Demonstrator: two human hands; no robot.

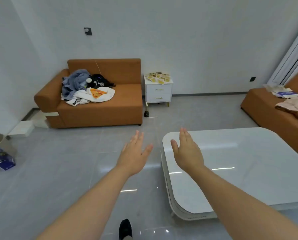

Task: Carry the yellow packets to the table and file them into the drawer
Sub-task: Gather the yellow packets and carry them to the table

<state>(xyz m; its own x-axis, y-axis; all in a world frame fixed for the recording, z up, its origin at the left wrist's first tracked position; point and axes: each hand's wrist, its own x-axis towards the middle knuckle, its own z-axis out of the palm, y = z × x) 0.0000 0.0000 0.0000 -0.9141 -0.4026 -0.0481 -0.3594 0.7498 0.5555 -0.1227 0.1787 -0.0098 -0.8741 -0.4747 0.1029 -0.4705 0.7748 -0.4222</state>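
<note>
Head view: left hand (136, 153) and right hand (186, 153) both spread flat, empty; yellow packets (158, 77) heaped on the white nightstand (150, 94) beside the sofa (110, 104); their print too small to read.

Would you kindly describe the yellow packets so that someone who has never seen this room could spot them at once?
Find the orange sofa against the far wall; just past its armless end stands a small white nightstand with two drawers. The yellow packets lie scattered on its top: small, flat and pale yellow, unlike the bulky clothes heaped on the sofa.
</note>
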